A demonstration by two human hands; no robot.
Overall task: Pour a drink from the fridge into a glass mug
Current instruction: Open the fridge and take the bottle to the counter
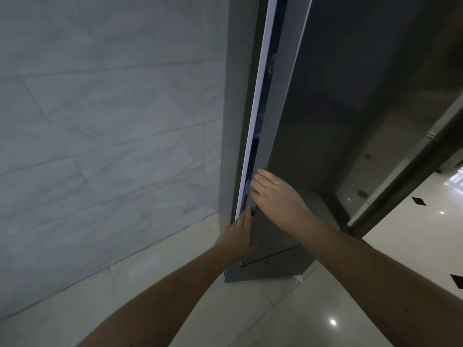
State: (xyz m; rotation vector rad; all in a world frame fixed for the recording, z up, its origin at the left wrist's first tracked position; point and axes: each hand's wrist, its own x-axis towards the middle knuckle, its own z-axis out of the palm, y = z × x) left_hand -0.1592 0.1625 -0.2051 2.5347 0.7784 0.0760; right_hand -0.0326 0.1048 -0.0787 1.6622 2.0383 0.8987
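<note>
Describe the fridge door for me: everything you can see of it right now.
The fridge door is tall, dark grey and glossy, reflecting the room. It stands slightly ajar: a narrow gap runs down its left edge, showing a white seal strip and a dark blue interior. The right hand lies on the door with fingers hooked over that edge; the left hand has its fingers at the gap lower down. A seam crosses the door near the bottom. The fridge contents are hidden.
</note>
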